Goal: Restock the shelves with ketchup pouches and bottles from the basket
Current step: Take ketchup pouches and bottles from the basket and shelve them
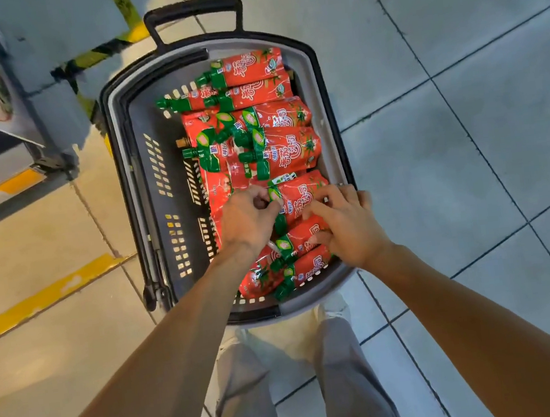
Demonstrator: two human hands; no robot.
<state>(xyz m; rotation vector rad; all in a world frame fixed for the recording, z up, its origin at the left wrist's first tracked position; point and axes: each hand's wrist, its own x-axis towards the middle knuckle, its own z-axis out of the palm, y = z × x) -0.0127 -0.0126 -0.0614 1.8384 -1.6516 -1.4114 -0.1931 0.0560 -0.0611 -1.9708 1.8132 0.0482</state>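
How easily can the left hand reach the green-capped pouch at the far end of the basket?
Probably yes. The far pouch lies on top, uncovered, and the basket is open above. The left hand is now at a near pouch, so it must let go and stretch forward.

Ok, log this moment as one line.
phase: picking | left hand: grips pouch | right hand: on pouches | basket: on floor

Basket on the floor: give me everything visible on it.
The basket is grey plastic with a darker rim and slotted walls, standing upright on the tiled floor. One black handle sticks up at its far end; another lies folded along the rim. Red ketchup pouches with green caps fill its right side. Left hand and right hand reach inside.
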